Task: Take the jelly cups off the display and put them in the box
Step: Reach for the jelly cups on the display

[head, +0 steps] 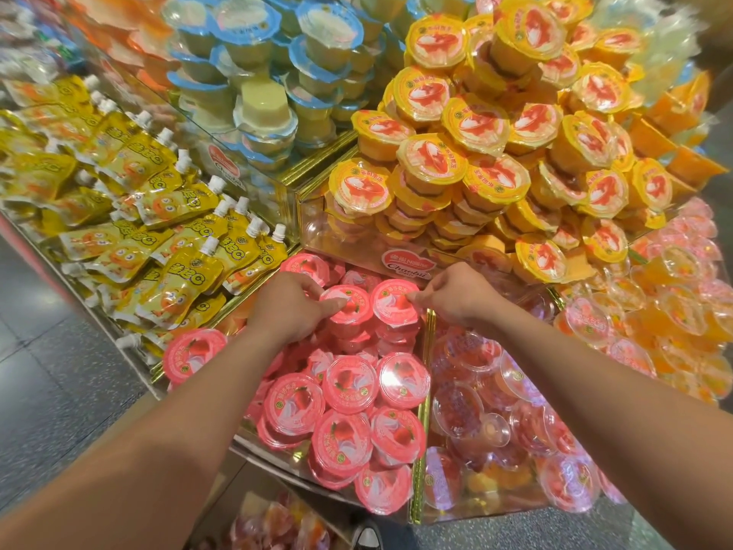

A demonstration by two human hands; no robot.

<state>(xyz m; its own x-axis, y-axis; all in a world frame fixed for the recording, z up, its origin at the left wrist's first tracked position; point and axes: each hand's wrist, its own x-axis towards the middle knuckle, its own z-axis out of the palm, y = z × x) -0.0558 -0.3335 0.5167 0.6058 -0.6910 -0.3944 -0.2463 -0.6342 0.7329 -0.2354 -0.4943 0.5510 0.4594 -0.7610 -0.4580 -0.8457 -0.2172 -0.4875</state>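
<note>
Under both hands, at the far end of the pink compartment, two jelly cups sit side by side atop the pile. Left hand (291,307) curls round the left pink cup (354,316), thumb on its lid; right hand (456,297) pinches the right pink cup (390,313) at its rim. Recommended: lift straight up, since neighbouring cups lean close. Fingertips behind the cups are hidden. The box is not identifiable; it is possibly the cut-off container (277,522) below the forearms.

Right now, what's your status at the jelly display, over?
Left hand grips a pink jelly cup. Right hand pinches the neighbouring pink cup at its lid edge. Both in the display bin, not yet boxed. Yellow-lidded cup pile close behind.
</note>
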